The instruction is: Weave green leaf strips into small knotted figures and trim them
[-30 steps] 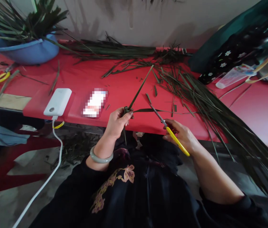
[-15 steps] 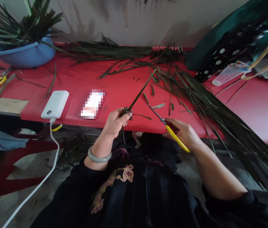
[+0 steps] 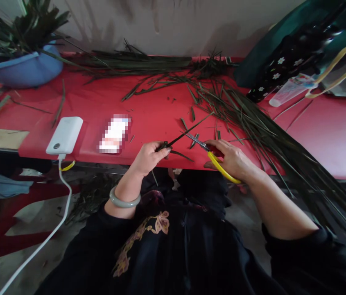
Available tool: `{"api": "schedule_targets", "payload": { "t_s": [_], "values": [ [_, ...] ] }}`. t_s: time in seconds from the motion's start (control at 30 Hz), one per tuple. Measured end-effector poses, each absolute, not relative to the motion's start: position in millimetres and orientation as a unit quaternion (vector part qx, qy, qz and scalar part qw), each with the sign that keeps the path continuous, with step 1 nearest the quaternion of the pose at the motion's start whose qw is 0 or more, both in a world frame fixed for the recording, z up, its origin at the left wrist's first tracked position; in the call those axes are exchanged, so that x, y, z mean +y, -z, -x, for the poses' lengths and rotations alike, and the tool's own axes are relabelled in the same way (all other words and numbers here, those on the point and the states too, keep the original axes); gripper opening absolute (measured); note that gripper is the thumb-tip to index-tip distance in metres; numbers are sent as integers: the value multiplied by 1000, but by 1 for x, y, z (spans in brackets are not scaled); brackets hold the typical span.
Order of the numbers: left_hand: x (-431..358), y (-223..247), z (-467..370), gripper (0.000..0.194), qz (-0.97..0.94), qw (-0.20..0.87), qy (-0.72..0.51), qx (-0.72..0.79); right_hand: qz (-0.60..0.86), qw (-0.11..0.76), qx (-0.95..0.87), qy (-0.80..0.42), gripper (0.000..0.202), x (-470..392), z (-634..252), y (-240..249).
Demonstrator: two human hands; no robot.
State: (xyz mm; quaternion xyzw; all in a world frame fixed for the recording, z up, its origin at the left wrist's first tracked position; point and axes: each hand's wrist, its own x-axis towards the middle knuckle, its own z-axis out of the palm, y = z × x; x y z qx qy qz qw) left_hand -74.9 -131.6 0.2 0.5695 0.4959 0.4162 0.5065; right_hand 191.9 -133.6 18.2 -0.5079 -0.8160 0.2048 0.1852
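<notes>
Between thumb and fingers, my left hand (image 3: 152, 157) pinches a folded green leaf strip (image 3: 188, 130). One long end points up and to the right; shorter ends stick out to the right and below the hand. My right hand (image 3: 229, 159) is closed on yellow-handled scissors (image 3: 222, 169), whose blades point left and cross the long end in this view. Whether the blades touch the strip I cannot tell. Small leaf cuttings (image 3: 193, 114) lie on the red tabletop (image 3: 151, 110) just beyond the blades.
A large bundle of long leaves (image 3: 271, 131) runs off the table at right. A blue basin (image 3: 34, 67) of leaves, a white power bank (image 3: 65, 135) with a cable and a blurred phone (image 3: 114, 134) are on the left. A flowered umbrella (image 3: 279, 71) and clear cup (image 3: 289, 91) stand back right.
The long end of the leaf strip has tilted down to the right. The scissors have come left to it, so blades and strip now cross. The view has shifted slightly.
</notes>
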Motion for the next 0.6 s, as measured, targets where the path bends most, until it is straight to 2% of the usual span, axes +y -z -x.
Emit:
{"api": "schedule_targets", "payload": {
  "t_s": [0.27,0.4,0.6],
  "values": [
    [-128,2,74,21,-575,502,-352,541,501,185,-829,-167,49,-136,-193,-9],
    [-128,5,73,21,-572,511,-358,533,521,175,-820,-162,47,-138,-195,-6],
    [-129,7,71,25,-551,516,-393,525,587,92,-797,-109,47,-125,-197,-5]
  ]
}}
